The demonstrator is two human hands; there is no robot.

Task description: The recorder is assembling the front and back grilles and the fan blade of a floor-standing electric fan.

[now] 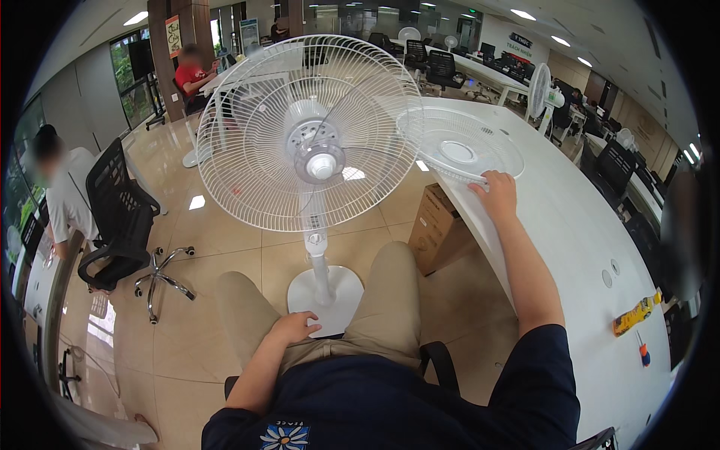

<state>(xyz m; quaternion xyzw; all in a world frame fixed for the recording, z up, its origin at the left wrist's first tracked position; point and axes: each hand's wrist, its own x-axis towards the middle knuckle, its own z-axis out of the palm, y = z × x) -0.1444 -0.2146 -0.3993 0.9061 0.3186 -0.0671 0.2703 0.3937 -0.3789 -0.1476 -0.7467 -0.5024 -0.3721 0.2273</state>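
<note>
Right hand (496, 189) pinches the near rim of the loose front fan grille (463, 145) lying flat on the white desk (570, 225), just beyond the fingers & right of the pedestal fan (311, 135); left hand (294, 327) rests loosely curled, empty, on the thigh.

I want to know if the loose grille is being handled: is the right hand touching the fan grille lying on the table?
Touching. The head view shows the right hand resting its fingers on the near rim of the loose grille.
</note>
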